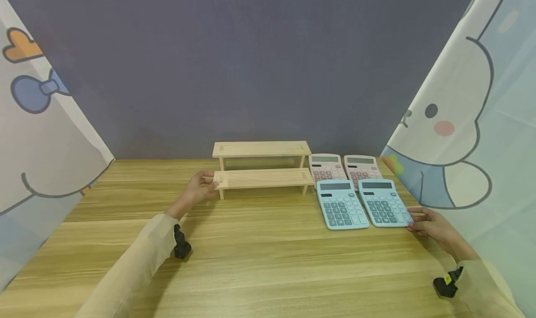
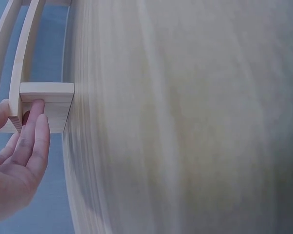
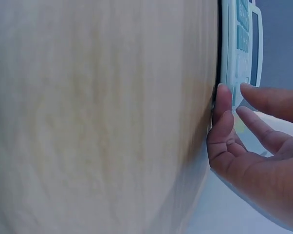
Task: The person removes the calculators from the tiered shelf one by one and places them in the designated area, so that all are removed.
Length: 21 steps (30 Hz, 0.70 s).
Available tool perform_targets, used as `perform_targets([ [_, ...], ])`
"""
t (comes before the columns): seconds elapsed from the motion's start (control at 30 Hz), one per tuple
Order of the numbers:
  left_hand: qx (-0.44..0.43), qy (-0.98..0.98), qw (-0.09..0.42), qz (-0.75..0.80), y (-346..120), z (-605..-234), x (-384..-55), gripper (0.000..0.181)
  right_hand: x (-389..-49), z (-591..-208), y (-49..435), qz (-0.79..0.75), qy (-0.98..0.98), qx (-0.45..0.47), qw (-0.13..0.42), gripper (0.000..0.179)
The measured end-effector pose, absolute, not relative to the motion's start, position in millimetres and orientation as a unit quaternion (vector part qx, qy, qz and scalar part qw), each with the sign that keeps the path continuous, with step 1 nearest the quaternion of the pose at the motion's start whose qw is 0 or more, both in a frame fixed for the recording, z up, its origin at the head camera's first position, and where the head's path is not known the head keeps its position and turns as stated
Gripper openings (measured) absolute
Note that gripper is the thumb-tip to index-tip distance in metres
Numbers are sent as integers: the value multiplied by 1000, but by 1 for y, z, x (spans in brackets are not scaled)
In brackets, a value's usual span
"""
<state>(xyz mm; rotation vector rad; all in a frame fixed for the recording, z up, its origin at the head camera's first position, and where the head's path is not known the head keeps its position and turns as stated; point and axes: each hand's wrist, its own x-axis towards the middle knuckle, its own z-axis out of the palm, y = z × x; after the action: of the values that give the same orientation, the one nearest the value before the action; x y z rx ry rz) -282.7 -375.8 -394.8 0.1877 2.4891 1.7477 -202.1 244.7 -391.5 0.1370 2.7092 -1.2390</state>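
A low two-tier wooden shelf (image 1: 261,178) stands against the back wall. At its left end my left hand (image 1: 201,186) grips the front board, with the thumb on one face and fingers beneath, as the left wrist view shows beside the shelf leg (image 2: 48,109). On the right side of the table, my right hand (image 1: 433,227) holds the near right corner of a light blue calculator (image 1: 384,204). In the right wrist view its thumb (image 3: 270,100) lies over the keypad side and a fingertip (image 3: 223,95) meets the lower edge.
Another light blue calculator (image 1: 341,205) lies just left of the held one. Behind them lie two pink calculators, one near the shelf (image 1: 326,166) and one farther right (image 1: 362,168). A dark wall (image 1: 259,66) bounds the wooden table (image 1: 268,262); printed curtains (image 1: 444,122) hang at both sides.
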Motion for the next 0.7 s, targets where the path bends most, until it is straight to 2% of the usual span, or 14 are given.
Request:
perform_targets([
  [0.4, 113, 822, 83, 552, -400, -390, -269, 46, -199, -382, 233, -401, 913, 35, 63, 58],
  [0.7, 158, 884, 40, 438, -425, -387, -248, 47, -198, -368, 210, -396, 917, -21, 32, 53],
])
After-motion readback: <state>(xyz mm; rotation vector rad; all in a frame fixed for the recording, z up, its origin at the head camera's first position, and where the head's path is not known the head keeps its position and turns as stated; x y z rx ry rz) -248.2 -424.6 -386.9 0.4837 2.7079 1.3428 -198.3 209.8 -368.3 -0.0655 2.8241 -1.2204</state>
